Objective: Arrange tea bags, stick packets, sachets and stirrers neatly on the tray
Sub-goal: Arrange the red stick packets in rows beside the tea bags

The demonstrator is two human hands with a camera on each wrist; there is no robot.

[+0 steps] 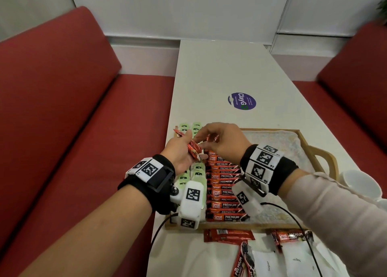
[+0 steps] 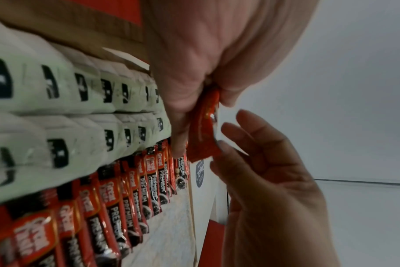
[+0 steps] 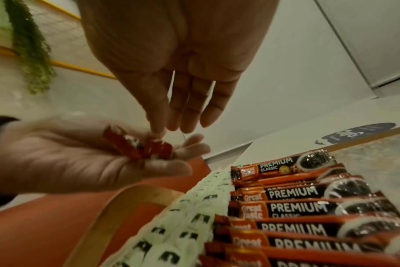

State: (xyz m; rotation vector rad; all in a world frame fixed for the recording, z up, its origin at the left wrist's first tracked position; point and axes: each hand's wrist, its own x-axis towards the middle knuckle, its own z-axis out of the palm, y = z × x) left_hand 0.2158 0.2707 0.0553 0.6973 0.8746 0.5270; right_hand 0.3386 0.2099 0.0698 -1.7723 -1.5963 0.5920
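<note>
Head view: tray holds stick packets; left grip clasps sachets; right relaxed.

A long white table runs from the near edge toward the far wall, its top smooth and evenly lit. A round purple sticker lies flat on it, right of its middle. Red upholstered benches flank the table: the left bench with a tall padded back, the right bench partly cut by the frame. Pale wall panels close the far side. Green foliage shows at the far right.
</note>
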